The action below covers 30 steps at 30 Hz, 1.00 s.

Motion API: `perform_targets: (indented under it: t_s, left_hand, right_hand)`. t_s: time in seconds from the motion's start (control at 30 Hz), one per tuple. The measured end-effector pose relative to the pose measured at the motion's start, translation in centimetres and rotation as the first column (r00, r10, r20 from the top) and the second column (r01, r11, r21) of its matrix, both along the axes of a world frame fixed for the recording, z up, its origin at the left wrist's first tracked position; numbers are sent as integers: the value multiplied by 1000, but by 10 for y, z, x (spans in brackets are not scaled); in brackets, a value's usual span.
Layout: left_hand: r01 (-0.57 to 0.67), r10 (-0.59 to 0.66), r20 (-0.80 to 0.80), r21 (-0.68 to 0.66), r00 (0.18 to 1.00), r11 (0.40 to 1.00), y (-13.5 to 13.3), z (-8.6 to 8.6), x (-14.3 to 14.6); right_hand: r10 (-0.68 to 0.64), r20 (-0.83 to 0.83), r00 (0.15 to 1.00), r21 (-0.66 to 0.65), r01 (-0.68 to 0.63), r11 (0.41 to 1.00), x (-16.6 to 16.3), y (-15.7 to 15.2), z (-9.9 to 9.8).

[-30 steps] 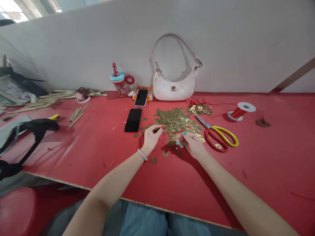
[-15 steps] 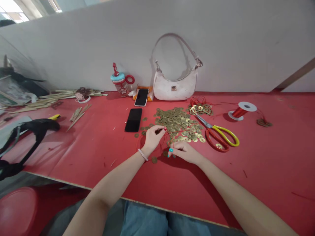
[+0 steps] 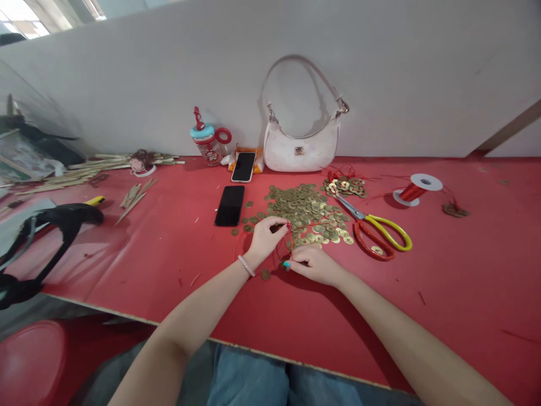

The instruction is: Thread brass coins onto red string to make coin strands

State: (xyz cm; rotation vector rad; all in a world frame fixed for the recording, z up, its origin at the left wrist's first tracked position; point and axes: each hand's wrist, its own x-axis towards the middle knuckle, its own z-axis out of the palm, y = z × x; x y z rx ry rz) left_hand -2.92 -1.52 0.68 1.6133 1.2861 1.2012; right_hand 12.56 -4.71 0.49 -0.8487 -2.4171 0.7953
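Note:
A heap of brass coins with holes (image 3: 302,210) lies on the red table (image 3: 169,254). At its near edge my left hand (image 3: 265,239) is closed in a pinch on a thin red string (image 3: 289,239). My right hand (image 3: 315,263) rests low on the table beside it, fingers curled, its fingertips pinching at a loose coin (image 3: 284,263) and the string. Another loose coin (image 3: 265,274) lies by my left wrist.
Red-and-yellow scissors (image 3: 378,234) lie right of the heap, a strung coin bundle (image 3: 345,186) and a red thread spool (image 3: 416,189) behind. Two phones (image 3: 230,205) (image 3: 243,167), a cup (image 3: 206,144) and a white handbag (image 3: 301,149) stand at the back. Bamboo strips (image 3: 84,169) lie far left.
My right hand has come down from the coin heap toward me and to the left, onto the table next to my left hand. My left hand has barely moved.

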Motion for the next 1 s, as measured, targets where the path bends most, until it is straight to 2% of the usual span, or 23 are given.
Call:
perform_targets:
  t_s: [0.33, 0.67, 1.0]
  left_hand:
    - [68, -70, 36, 49, 997, 996, 1, -7, 0]
    - [9, -9, 65, -3, 998, 1000, 0, 0, 0]
    - [-40, 46, 96, -66, 994, 997, 2, -1, 0]
  right_hand:
    - [-63, 61, 996, 25, 62, 998, -2, -1, 0]
    - [-84, 56, 995, 40, 81, 996, -1, -1, -2]
    - [-126, 42, 991, 50, 124, 991, -1, -1, -3]
